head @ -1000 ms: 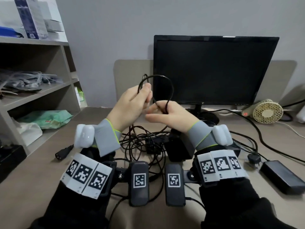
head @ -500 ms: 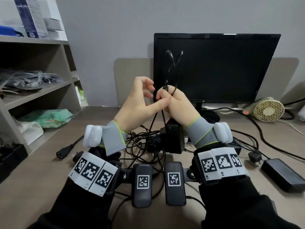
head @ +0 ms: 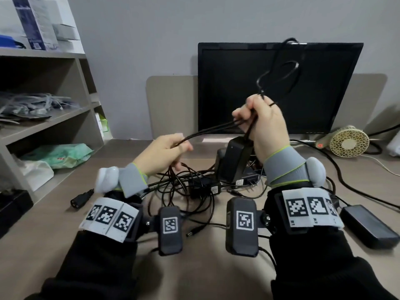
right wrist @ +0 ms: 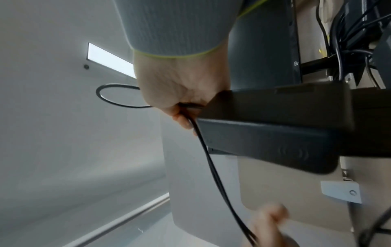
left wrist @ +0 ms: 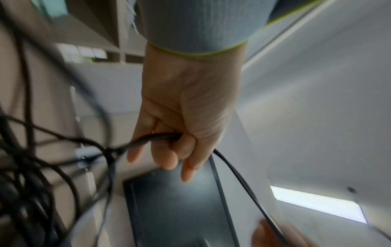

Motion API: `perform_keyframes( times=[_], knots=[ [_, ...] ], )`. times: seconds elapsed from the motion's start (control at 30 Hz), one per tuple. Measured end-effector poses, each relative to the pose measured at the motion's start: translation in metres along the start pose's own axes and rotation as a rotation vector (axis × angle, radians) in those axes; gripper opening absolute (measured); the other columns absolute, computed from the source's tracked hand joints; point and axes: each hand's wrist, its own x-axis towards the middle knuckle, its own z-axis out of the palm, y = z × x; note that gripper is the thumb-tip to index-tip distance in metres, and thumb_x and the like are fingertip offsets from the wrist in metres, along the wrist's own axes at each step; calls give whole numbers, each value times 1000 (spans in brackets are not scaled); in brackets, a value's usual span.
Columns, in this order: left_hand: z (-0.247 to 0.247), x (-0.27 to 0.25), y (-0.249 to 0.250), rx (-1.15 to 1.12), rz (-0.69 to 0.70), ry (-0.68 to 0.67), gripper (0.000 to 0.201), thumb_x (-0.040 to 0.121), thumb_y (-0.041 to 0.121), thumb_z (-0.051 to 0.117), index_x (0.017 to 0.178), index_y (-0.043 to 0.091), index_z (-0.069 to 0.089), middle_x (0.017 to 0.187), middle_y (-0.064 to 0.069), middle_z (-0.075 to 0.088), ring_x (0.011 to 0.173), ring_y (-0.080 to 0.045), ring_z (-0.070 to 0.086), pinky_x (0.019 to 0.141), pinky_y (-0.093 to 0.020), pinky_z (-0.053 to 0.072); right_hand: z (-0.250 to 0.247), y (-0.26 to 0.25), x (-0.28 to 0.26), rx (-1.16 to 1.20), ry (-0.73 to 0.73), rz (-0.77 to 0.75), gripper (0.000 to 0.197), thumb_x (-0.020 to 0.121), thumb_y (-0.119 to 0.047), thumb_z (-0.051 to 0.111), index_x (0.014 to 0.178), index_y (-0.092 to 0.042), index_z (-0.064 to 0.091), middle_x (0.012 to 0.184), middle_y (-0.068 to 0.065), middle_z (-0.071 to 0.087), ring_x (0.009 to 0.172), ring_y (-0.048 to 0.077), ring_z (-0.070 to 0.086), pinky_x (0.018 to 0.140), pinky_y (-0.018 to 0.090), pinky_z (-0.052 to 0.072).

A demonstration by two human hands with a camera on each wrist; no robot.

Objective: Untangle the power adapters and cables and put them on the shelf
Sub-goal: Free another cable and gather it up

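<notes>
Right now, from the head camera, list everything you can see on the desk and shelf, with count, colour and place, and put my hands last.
held cable: one, black, stretched between both hands, looped above the right
lifted adapter: one, black, hanging under the right hand
cable tangle: count unclear, black, desk centre
flat adapter: one, black, desk right
monitor: one, black, desk back
fan: one, cream, right of monitor
shelf: one, grey-brown, left
green packet: one, lower shelf
boxes: several, white and blue, shelf top
left hand: grips the cable
right hand: grips the cable, raised
</notes>
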Motion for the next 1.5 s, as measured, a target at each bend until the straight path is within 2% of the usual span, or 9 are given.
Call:
perform_keyframes(
  times=[0.1, 0.2, 0.3, 0.47, 0.57, 0.73, 1.07, 1.3, 1.5],
  knots=[
    [-19, -7, -20, -125, -150, 59, 22, 98, 9, 45, 83, 12, 60, 42, 9, 36, 37, -3, 46, 62, -29, 45, -9, -4, 0, 248, 24, 51, 26, 95, -7, 36, 70, -15, 38, 52, -3, 28, 48, 15, 39, 58, 29, 49],
    [-28, -8, -20, -170, -201, 94, 24, 96, 2, 46, 78, 9, 62, 43, 10, 29, 35, -4, 33, 55, -25, 49, -7, 1, -1, 81, -14, 120, 28, 93, -5, 31, 68, -18, 34, 49, -7, 22, 40, 9, 20, 41, 18, 28],
    [-33, -3, -6, -250, -183, 172, 30, 89, -10, 38, 70, 5, 56, 39, 12, 25, 34, -2, 20, 36, -12, 23, -4, 11, 0, -173, -80, 157, 30, 94, -8, 34, 67, -20, 32, 45, -11, 25, 37, 5, 19, 39, 14, 17],
    [-21, 1, 32, -222, -20, 226, 23, 85, 2, 43, 68, 15, 50, 39, 14, 30, 35, -3, 22, 39, -15, 18, 7, 24, -11, -680, -300, 56, 42, 78, -52, 67, 70, -23, 39, 60, -13, 36, 52, 6, 35, 52, 22, 32],
    [-8, -1, 53, -212, 98, 195, 13, 79, 14, 46, 71, 21, 54, 40, 17, 40, 36, 0, 33, 41, -14, 25, 17, 30, -15, -838, -441, -14, 35, 75, -52, 69, 73, -23, 50, 66, -13, 49, 59, 3, 45, 61, 21, 38],
    [-7, -1, 44, -154, 138, 87, 8, 84, 17, 48, 80, 17, 55, 44, 14, 39, 41, -4, 32, 45, -20, 29, 18, 26, -12, -680, -367, -31, 31, 99, -24, 42, 70, -20, 50, 63, -1, 67, 35, 2, 40, 40, 11, 30],
    [-19, -4, -2, -69, -114, -18, 27, 99, 17, 45, 77, 12, 60, 40, 7, 43, 49, -5, 58, 62, -24, 40, -3, 13, 1, -473, -34, -83, 26, 92, -8, 43, 69, -17, 51, 40, -14, 36, 38, 3, 29, 38, 17, 24],
    [-14, -1, 23, -80, 13, 151, 39, 102, 23, 36, 67, 10, 46, 38, 2, 44, 47, -16, 61, 53, -21, 44, 18, 19, -14, -657, -306, -33, 30, 93, -33, 56, 75, -13, 68, 39, -15, 40, 43, 0, 37, 54, 20, 33],
    [8, -2, 45, 41, 95, 60, 40, 98, 21, 39, 60, 14, 47, 36, 6, 42, 38, -15, 45, 47, -25, 40, 42, 27, -31, -667, -379, -2, 51, 91, -42, 57, 48, -21, 37, 35, -14, 40, 40, 0, 40, 50, 17, 30]
  ],
)
